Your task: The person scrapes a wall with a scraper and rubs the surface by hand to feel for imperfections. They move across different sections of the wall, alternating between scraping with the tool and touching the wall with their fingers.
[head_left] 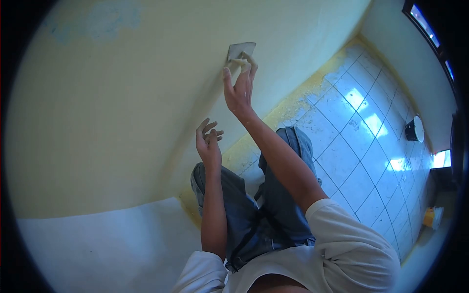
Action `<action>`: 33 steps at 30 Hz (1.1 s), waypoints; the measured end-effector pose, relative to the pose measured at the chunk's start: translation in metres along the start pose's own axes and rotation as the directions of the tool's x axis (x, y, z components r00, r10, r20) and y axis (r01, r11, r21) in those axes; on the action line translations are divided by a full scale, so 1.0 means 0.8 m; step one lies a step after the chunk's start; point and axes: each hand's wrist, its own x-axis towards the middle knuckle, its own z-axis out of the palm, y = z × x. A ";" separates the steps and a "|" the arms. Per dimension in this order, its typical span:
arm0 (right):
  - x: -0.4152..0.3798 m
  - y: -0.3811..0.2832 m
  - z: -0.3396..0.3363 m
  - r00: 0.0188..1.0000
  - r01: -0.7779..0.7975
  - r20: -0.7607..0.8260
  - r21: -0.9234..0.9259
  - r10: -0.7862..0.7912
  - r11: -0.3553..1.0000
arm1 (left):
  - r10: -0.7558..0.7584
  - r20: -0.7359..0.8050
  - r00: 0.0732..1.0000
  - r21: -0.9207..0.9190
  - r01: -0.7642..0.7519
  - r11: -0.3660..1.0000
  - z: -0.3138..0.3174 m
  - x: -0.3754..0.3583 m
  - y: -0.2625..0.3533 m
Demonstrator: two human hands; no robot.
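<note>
My right hand (240, 83) is raised against the pale yellow wall (122, 122), its fingertips pressing a small grey rectangular piece of sandpaper (241, 49) flat to the surface. The thumb stands off to the side, and pale dust coats the fingers. The sheet's lower edge is partly hidden by those fingers. Lower down, my left hand (209, 141) hovers close to the wall above my left knee, holding nothing, with its fingers loosely bent and apart.
Bluish patches (110, 19) mark the wall at upper left. White tiled floor (342, 132) lies to the right, with dusty yellow residue along the wall base. A dark bucket (414, 129) and a yellow-and-white container (432, 218) are at far right. A white wall section (107, 244) borders the lower left.
</note>
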 end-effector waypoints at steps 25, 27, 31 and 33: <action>0.012 0.030 0.001 0.936 -0.329 0.178 0.150 0.302 0.932 | 0.031 0.075 0.997 -0.018 -0.030 0.999 0.024 -0.003 -0.008; -0.042 0.000 0.017 0.923 -0.258 0.306 0.037 0.235 0.965 | 0.051 0.032 0.998 -0.005 -0.051 0.999 0.025 0.004 -0.022; -0.057 -0.039 0.034 0.868 -0.388 0.347 0.024 0.357 0.921 | 0.096 0.006 0.995 0.067 -0.096 0.993 0.028 0.013 -0.039; -0.042 -0.015 0.043 0.935 -0.342 0.169 0.195 0.312 0.919 | 0.091 -0.025 0.996 0.020 -0.091 0.996 0.031 0.000 -0.012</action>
